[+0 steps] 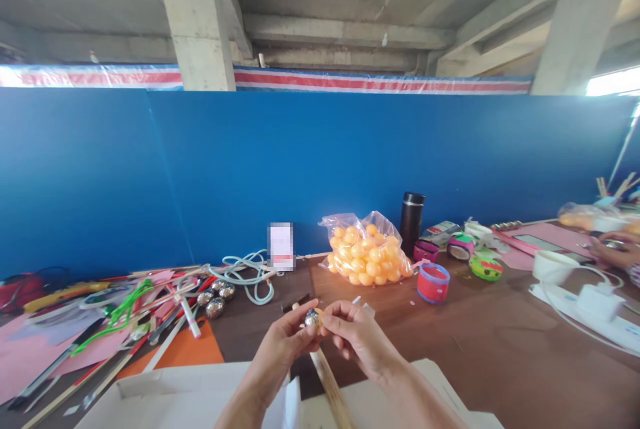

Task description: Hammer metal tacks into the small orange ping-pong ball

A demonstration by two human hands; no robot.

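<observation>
Pinching a silver ball (312, 318), the left hand (284, 340) holds it over the table, while the right hand (361, 337) has thumb and finger closed on a small orange piece (321, 320) just beside it; whether the two are joined, I cannot tell. The ball looks smooth, so a light hold or a hard push from 3 o'clock could pop it loose. It might then strike the stick (327, 382) at 6 o'clock, or land in the white box (175, 401) at 7. Around the hands, the bag (369, 257) of orange balls sits at 1 o'clock, the flask (411, 222) behind it, the red tub (433, 286) towards 2. More silver balls (215, 308) lie at 9, the cable (250, 272) at 10; that loose cable could snag a reach that way.
</observation>
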